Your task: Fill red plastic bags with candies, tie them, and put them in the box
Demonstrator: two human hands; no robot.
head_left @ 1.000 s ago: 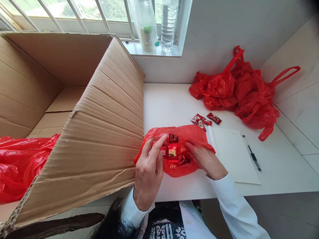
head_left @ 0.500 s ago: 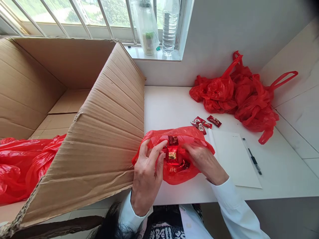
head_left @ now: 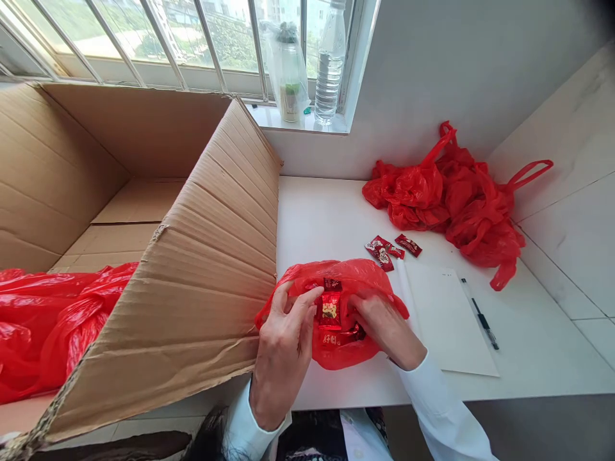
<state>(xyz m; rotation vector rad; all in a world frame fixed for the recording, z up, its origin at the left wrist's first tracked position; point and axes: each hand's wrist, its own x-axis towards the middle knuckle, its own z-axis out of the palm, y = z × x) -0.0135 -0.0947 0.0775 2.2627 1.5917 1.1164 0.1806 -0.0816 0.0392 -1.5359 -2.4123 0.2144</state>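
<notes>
An opened red plastic bag [head_left: 298, 275] lies on the white table against the cardboard box, with several small wrapped snacks inside. One shiny red packet with a gold patch [head_left: 330, 310] lies uppermost in it. My left hand [head_left: 283, 346] is at the bag's left rim, holding it, with index finger and thumb reaching over the opening. My right hand [head_left: 384, 326] reaches in from the right side, its fingertips hidden among the snacks and plastic. Whether those fingers grip anything is not visible.
The tall cardboard box [head_left: 202, 275] borders my left, with red plastic [head_left: 72, 320] inside. Loose snack packets [head_left: 379, 252] lie beyond the bag. Right of it are white paper [head_left: 451, 326] and a pen [head_left: 483, 320]. Crumpled red bags [head_left: 461, 192] sit by the wall; a water bottle [head_left: 329, 77] stands on the sill.
The whole view has shifted slightly, so things sit lower in the picture. My right hand has moved a little within the bag; my left hand keeps its place at the rim.
</notes>
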